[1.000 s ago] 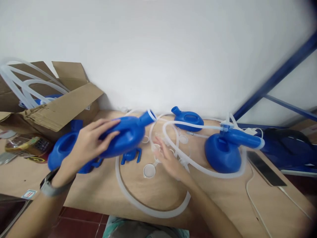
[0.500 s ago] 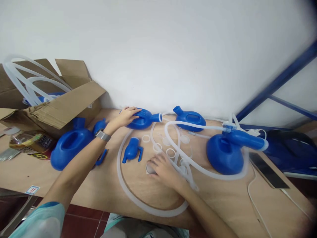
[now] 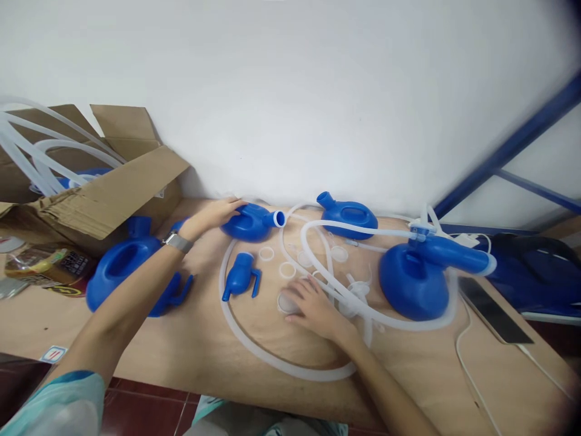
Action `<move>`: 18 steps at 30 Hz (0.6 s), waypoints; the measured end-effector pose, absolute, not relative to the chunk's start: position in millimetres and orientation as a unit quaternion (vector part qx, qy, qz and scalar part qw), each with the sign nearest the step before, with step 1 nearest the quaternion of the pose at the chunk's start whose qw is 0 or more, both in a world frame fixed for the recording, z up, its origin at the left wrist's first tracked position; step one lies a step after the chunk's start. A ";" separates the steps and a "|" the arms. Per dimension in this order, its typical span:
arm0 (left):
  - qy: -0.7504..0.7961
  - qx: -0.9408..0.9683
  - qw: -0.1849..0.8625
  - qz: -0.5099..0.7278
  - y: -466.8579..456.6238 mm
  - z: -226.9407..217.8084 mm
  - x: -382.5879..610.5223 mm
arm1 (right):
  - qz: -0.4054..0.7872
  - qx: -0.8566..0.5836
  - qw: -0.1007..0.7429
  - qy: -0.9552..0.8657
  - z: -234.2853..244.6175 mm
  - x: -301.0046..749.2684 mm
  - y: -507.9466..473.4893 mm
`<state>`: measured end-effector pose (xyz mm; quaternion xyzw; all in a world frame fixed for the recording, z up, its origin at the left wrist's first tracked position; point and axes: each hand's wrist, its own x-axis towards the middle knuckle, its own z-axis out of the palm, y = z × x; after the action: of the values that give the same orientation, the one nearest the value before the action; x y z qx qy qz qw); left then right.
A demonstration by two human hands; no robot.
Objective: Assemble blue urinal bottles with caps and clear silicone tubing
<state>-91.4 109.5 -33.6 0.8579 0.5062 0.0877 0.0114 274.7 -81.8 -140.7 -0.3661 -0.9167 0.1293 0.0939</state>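
Note:
My left hand (image 3: pixel 223 211) is closed over the back end of a blue plastic urinal bottle (image 3: pixel 249 225), which lies on its side near the wall. A white ring rims the bottle's mouth, which faces right. My right hand (image 3: pixel 315 307) curls over a round whitish cap (image 3: pixel 287 303) low on the table, its fingertips on the top; the palm side is hidden. Between the hands lie a small blue spouted piece with a hook handle (image 3: pixel 239 277) and white rings (image 3: pixel 266 254). A translucent hose (image 3: pixel 272 358) loops around them.
At left stand a cardboard box (image 3: pixel 131 181) of hoses, a plastic jar (image 3: pixel 45 263) and a blue bottle (image 3: pixel 122 266). Another bottle (image 3: pixel 349 219) lies at the back. To the right are a bottle with hose attached (image 3: pixel 411 284), a phone (image 3: pixel 494 310) and cables.
The bottle under my left hand has shifted left and its mouth has turned toward me. My right hand has moved slightly right along with the cap.

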 end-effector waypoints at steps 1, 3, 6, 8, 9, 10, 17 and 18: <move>0.524 0.847 0.000 0.094 104.2 -29.6 -95.5 | 0.129 -0.366 0.096 -0.917 -141.5 275.4 -81.8; 0.558 0.823 -0.021 0.107 92.3 -21.9 -104.5 | 0.127 -0.364 0.099 -0.917 -142.0 278.3 -81.8; 0.608 0.781 -0.054 0.133 74.9 -15.2 -119.7 | 0.125 -0.372 0.103 -0.914 -136.0 284.4 -83.4; 0.626 0.762 -0.061 0.153 66.3 -16.0 -129.4 | 0.133 -0.373 0.102 -0.913 -126.7 284.3 -88.0; 0.626 0.761 -0.054 0.164 63.2 -17.8 -133.7 | 0.142 -0.364 0.100 -0.915 -121.5 281.3 -92.1; 0.621 0.764 -0.039 0.174 60.9 -20.3 -137.3 | 0.157 -0.346 0.098 -0.920 -116.9 276.0 -97.6; 0.605 0.753 0.044 0.255 54.6 -38.7 -145.4 | 0.135 -0.280 0.072 -0.948 -133.5 215.4 -148.1; 0.607 0.750 0.045 0.258 54.2 -40.1 -146.5 | 0.114 -0.304 0.066 -0.943 -138.4 212.8 -151.8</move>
<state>-146.5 54.2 -40.1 0.7504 0.6071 0.2576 0.0453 212.8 -151.8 -138.4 -0.3042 -0.9434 0.1143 0.0658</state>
